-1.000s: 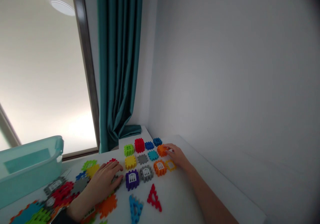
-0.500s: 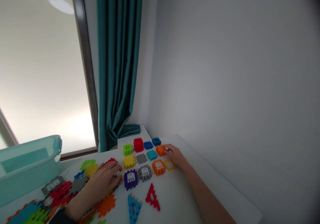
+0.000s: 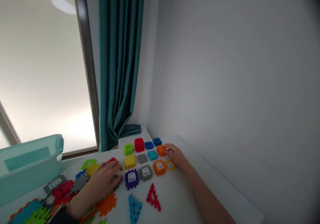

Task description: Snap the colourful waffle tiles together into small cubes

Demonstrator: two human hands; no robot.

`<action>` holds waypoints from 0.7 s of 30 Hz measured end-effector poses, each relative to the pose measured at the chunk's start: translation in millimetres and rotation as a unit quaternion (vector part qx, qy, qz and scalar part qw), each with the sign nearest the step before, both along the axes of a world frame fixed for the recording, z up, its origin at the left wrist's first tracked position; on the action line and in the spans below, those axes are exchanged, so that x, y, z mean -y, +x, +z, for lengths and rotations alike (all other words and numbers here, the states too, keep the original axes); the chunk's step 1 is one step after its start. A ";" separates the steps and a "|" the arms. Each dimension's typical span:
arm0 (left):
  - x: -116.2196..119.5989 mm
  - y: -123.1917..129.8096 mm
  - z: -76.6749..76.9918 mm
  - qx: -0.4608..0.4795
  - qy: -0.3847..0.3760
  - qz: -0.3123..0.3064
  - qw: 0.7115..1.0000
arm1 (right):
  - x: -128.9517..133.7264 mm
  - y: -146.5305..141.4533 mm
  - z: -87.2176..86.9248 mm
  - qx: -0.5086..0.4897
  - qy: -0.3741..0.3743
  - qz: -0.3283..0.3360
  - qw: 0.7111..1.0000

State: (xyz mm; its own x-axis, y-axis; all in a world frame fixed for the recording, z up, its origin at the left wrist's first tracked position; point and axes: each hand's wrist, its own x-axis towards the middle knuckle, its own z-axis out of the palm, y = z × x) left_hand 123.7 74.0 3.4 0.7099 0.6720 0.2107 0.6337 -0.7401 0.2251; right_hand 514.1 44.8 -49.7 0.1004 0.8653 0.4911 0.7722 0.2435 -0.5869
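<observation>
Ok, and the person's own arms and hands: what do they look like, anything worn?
The left hand and right hand are bare: no gloves, rings or watch visible. A dark sleeve shows at the left arm, by the frame's bottom edge. The right forearm is bare as far as the view goes. No cables or markings.

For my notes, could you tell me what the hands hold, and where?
The fingertips of the right hand touch the edge of an orange waffle block; a grip cannot be told. The left hand lies over a grey block, its hold unclear.
</observation>
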 end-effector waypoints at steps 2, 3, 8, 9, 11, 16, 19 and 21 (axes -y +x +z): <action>0.9 -0.1 1.4 0.006 0.004 0.002 1.000 | 1.6 -1.3 2.4 0.003 0.010 -0.010 1.000; 1.0 -0.6 2.8 0.006 0.004 0.001 1.000 | 2.6 -2.9 4.4 0.005 0.017 -0.013 1.000; -5.7 -11.7 19.1 -0.002 -0.006 -0.012 1.000 | 5.2 -25.4 23.3 0.020 0.052 0.010 0.998; -8.2 -15.8 23.4 -0.001 -0.013 -0.015 1.000 | 5.0 -32.9 28.3 0.023 0.057 0.020 0.998; -13.6 -25.2 30.7 -0.007 -0.022 -0.012 1.000 | 4.1 -50.0 38.7 0.028 0.065 0.042 0.997; -26.1 -47.4 34.3 0.003 -0.007 0.014 1.000 | -0.4 -100.2 61.0 0.056 0.064 0.109 0.990; -32.9 -56.7 29.0 -0.017 -0.014 0.031 0.999 | -5.9 -132.0 67.3 0.097 0.051 0.155 0.982; -36.6 -61.4 24.9 -0.032 -0.029 0.045 0.998 | -10.7 -152.6 68.5 0.116 0.036 0.178 0.977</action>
